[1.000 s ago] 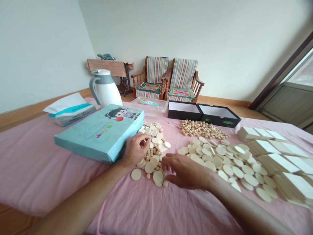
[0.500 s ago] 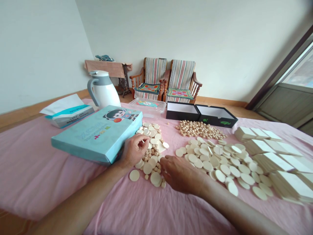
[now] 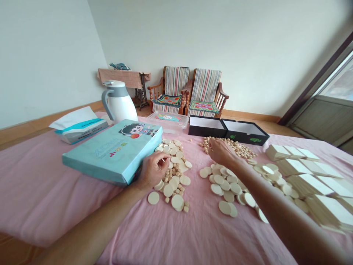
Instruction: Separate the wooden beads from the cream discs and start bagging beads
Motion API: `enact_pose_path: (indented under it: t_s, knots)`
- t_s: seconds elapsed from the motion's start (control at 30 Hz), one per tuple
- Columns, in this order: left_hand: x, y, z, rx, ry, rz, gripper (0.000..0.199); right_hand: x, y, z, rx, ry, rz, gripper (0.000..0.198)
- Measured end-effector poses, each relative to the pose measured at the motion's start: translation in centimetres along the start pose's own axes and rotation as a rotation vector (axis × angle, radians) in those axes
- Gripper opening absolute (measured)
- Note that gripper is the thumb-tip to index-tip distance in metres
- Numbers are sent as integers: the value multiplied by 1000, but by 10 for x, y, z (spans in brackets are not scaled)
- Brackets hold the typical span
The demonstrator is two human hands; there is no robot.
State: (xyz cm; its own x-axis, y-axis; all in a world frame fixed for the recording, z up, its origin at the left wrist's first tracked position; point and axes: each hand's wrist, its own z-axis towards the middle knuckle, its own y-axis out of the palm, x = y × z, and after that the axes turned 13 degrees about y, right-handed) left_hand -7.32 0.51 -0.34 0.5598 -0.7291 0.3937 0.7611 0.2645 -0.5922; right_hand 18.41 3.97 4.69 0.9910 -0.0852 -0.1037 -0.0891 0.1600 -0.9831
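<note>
My left hand rests beside the mixed pile, its fingers curled into a pinch; whatever may be in them is too small to make out. Under and past it lie pale round wooden discs and small wooden pieces, some of them cube-like. My right hand reaches to the left part of a heap of small wooden beads, fingers pressed together and pointing down. Its fingertips are partly hidden, so I cannot see what they grip. A larger spread of wooden discs lies below my right wrist, partly covered by the forearm.
A light blue box lies left of my left hand, with a tissue pack and white jug behind. Across the back are a clear plastic container and two black trays. Stacked wooden squares stand at right.
My right hand has moved from the mixed pile forward and right to the bead heap, uncovering discs and small pieces. My left hand has stayed nearly in place.
</note>
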Motion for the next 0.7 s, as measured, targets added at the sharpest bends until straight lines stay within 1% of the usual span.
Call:
enact_pose_path:
  t_s: [0.07, 0.13, 0.2, 0.23, 0.3, 0.37, 0.43, 0.53, 0.7]
  knots:
    - [0, 0, 0, -2, 0, 1, 15, -2, 1, -6, 31, -16, 67, 13]
    - [0, 0, 0, 3, 3, 1, 15, -11, 0, -27, -33, -134, 164, 10]
    - [-1, 1, 0, 11, 8, -4, 15, -23, -2, -55, -188, -290, 243, 8]
    - [-1, 1, -1, 13, 10, -9, 15, -28, -4, -69, -273, -365, 276, 11]
    - [-1, 1, -1, 12, 10, -18, 15, -37, -7, -94, -417, -463, 315, 16]
    - [-1, 1, 0, 11, 3, -24, 15, -42, -9, -112, -485, -473, 309, 15]
    - [-1, 1, 0, 14, -1, -26, 15, -45, -7, -123, -490, -433, 284, 13]
    - [-1, 1, 0, 15, 9, -20, 16, -48, -1, -132, -450, -380, 250, 18]
    - [-2, 1, -1, 14, 20, -10, 16, -48, 8, -127, -365, -350, 250, 12]
